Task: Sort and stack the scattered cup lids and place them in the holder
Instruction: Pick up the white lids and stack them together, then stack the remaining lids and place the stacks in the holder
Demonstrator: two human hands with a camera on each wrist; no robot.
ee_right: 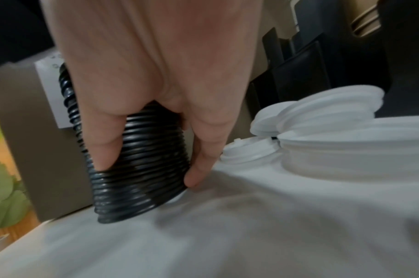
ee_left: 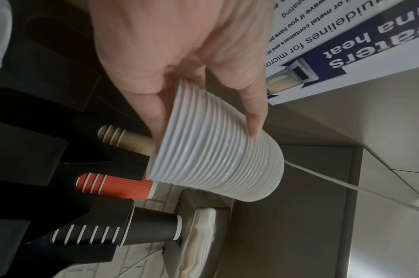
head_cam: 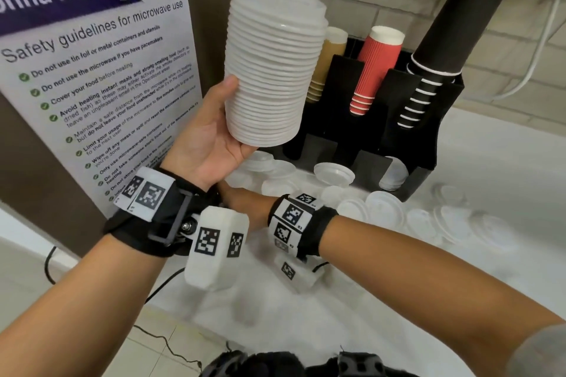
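Note:
My left hand (head_cam: 211, 135) holds a tall stack of white lids (head_cam: 272, 64) up in the air, in front of the black holder (head_cam: 425, 138); the left wrist view shows thumb and fingers (ee_left: 253, 105) wrapped round the same white stack (ee_left: 218, 156). My right hand (ee_right: 156, 112) reaches left under the left wrist and grips a stack of black lids (ee_right: 142, 169) whose base touches the white counter (ee_right: 251, 235). In the head view that hand is hidden behind the left wrist. Loose white lids (head_cam: 382, 208) lie scattered before the holder.
The holder carries brown cups (head_cam: 324, 61), red cups (head_cam: 373, 70) and black cups (head_cam: 444, 49), with a few white lids (head_cam: 395, 174) in a lower slot. A microwave safety poster (head_cam: 92, 70) stands left. A white cable (head_cam: 533, 55) hangs at the right wall.

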